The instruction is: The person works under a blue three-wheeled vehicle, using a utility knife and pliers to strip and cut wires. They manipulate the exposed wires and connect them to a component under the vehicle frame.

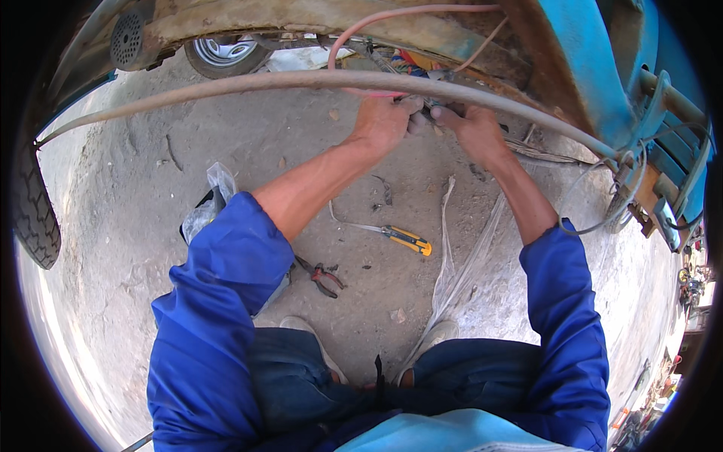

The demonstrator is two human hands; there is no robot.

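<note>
My left hand is closed, its thumb and fingers pinching thin dark wires just below a long bar. Facing it, my right hand pinches the same wires, fingertips close to the left ones. The fingers hide most of what they grip. Above them, behind the bar, hangs a tangle of coloured wires. A pink hose curves down behind the bar toward my left hand. On the ground below lie a yellow utility knife and red-handled pliers.
The long bar crosses before me under a rusty vehicle frame. Blue metalwork with a looped cable stands right. A tire is at far left. A clear plastic bag and pale strips lie on the ground.
</note>
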